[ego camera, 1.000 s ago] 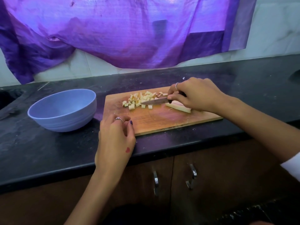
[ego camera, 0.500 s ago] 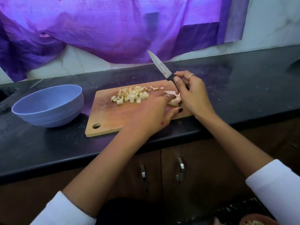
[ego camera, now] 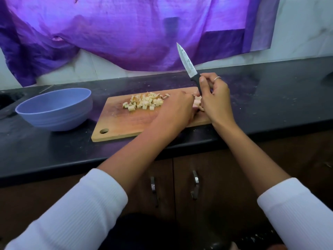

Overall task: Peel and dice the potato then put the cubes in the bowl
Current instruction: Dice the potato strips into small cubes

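Observation:
A pile of pale potato cubes [ego camera: 144,102] lies on the far part of the wooden cutting board [ego camera: 126,123]. At the board's right end, uncut potato pieces [ego camera: 197,104] show between my hands. My left hand [ego camera: 177,109] rests over these pieces and hides most of them, so how its fingers lie is not visible. My right hand [ego camera: 213,98] grips the black handle of a small knife [ego camera: 187,63], blade pointing up and away. An empty blue bowl [ego camera: 54,110] stands left of the board.
The board lies on a black countertop [ego camera: 270,98] near its front edge. A purple cloth [ego camera: 135,33] hangs on the wall behind. Brown cabinet doors with metal handles [ego camera: 195,184] sit below. A dark sink edge [ego camera: 7,99] shows at far left.
My right hand lifted the knife from the board to an upright pose. My left hand moved from the board's near-left corner to the potato pieces at the right end.

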A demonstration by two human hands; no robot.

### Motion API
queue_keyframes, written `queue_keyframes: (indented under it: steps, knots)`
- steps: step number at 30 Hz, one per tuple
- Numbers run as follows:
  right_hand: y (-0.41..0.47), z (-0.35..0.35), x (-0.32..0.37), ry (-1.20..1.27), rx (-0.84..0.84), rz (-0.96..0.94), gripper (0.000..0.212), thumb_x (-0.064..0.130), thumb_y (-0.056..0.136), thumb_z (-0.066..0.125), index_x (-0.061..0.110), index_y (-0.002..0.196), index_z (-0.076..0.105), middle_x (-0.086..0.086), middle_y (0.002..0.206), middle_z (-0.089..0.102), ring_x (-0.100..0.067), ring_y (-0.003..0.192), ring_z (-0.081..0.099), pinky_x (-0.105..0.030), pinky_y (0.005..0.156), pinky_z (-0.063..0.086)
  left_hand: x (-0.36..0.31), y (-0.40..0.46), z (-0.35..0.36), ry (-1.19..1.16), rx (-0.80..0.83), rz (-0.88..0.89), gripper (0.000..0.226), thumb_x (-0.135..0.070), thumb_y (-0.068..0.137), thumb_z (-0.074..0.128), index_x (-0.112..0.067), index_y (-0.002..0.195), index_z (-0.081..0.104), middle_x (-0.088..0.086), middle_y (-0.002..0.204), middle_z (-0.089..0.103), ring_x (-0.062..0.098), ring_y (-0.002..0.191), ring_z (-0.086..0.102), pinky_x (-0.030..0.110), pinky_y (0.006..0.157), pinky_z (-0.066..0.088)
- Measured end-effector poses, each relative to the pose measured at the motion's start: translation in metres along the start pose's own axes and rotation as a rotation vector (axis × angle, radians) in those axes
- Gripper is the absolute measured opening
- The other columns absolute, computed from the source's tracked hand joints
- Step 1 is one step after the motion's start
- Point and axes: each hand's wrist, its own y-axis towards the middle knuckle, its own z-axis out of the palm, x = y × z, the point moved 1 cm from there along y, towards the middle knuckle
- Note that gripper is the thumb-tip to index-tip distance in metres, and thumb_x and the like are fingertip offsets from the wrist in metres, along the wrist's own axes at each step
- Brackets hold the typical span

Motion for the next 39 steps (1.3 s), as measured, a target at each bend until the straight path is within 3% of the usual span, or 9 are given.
queue_keyframes:
  steps: [4,7,10,13,20,25,31,35,39]
  knots:
    - [-0.001,0.0,0.002,-0.076,-0.013,-0.022,0.016,0.021,0.096,0.046,0.016,0.096,0.061,-0.003,0.067,0.061,-0.025,0.071,0.061,-0.042,0.069,0.05,0.011,0.0,-0.003,-0.099,-0.019,-0.035,0.024,-0.021,0.088,0.055,-0.002,0.096,0.068,0.016,0.097,0.068,0.032,0.094,0.06,0.038,0.08,0.046]
    - [0.0,0.002,0.002,-0.107,-0.008,-0.026,0.018,0.022,0.096,0.047,0.014,0.098,0.062,0.006,0.066,0.059,-0.025,0.073,0.061,-0.043,0.07,0.05,0.016,-0.002,0.002,-0.18,-0.058,-0.105,0.021,-0.02,0.082,0.063,-0.001,0.089,0.068,0.014,0.091,0.068,0.029,0.09,0.06,0.034,0.074,0.046]
    - [0.0,0.003,0.001,-0.122,-0.004,-0.042,0.019,0.023,0.096,0.046,0.013,0.099,0.063,-0.001,0.069,0.062,-0.026,0.071,0.061,-0.044,0.068,0.05,0.017,-0.004,0.005,-0.284,-0.078,-0.204,0.014,-0.011,0.078,0.063,-0.005,0.09,0.068,0.009,0.089,0.062,0.025,0.084,0.058,0.029,0.066,0.043]
    - [-0.001,0.001,0.0,-0.139,-0.003,-0.05,0.022,0.025,0.096,0.046,0.012,0.103,0.063,-0.002,0.074,0.064,-0.023,0.072,0.062,-0.043,0.066,0.05,0.031,-0.012,-0.003,-0.403,-0.142,-0.269,0.021,-0.008,0.082,0.062,-0.012,0.101,0.068,0.001,0.097,0.062,0.013,0.08,0.054,0.012,0.061,0.032]
    - [-0.006,0.0,0.006,-0.221,0.079,-0.071,0.025,0.032,0.096,0.05,0.016,0.113,0.06,0.005,0.095,0.067,-0.018,0.091,0.064,-0.043,0.082,0.05,0.078,-0.068,-0.039,-0.479,-0.137,-0.317,0.026,-0.015,0.085,0.069,-0.016,0.11,0.062,-0.001,0.097,0.063,0.009,0.085,0.063,0.003,0.064,0.042]
    - [-0.016,0.004,0.018,-0.435,0.217,-0.215,0.028,0.034,0.095,0.053,0.022,0.119,0.057,0.002,0.107,0.068,-0.024,0.102,0.061,-0.037,0.079,0.048,0.102,-0.088,-0.042,-0.386,-0.058,-0.342,0.024,-0.016,0.086,0.069,-0.016,0.109,0.064,0.001,0.104,0.064,0.011,0.092,0.062,0.004,0.067,0.042]
    - [-0.027,0.008,0.032,-0.599,0.354,-0.317,0.036,0.027,0.096,0.053,0.03,0.132,0.052,0.002,0.11,0.067,-0.021,0.105,0.058,-0.028,0.072,0.037,0.113,-0.092,-0.042,-0.332,-0.066,-0.317,0.022,-0.024,0.083,0.072,-0.018,0.104,0.068,-0.001,0.105,0.066,0.01,0.089,0.063,0.021,0.077,0.049]
    - [-0.029,0.006,0.056,-0.546,0.615,-0.2,0.034,0.024,0.094,0.058,0.027,0.128,0.056,0.0,0.104,0.065,-0.02,0.093,0.06,-0.031,0.074,0.044,0.117,-0.094,-0.046,-0.318,-0.09,-0.31,0.01,-0.029,0.081,0.074,-0.018,0.083,0.074,-0.009,0.098,0.064,0.004,0.085,0.058,0.001,0.067,0.037]
    - [-0.036,0.003,0.071,-0.594,0.774,-0.14,0.03,0.027,0.091,0.06,0.026,0.121,0.059,0.0,0.115,0.062,-0.02,0.098,0.059,-0.04,0.086,0.047,0.118,-0.101,-0.041,-0.37,-0.134,-0.312,0.01,-0.026,0.078,0.076,-0.017,0.078,0.072,-0.01,0.092,0.064,-0.002,0.077,0.057,-0.003,0.065,0.036]
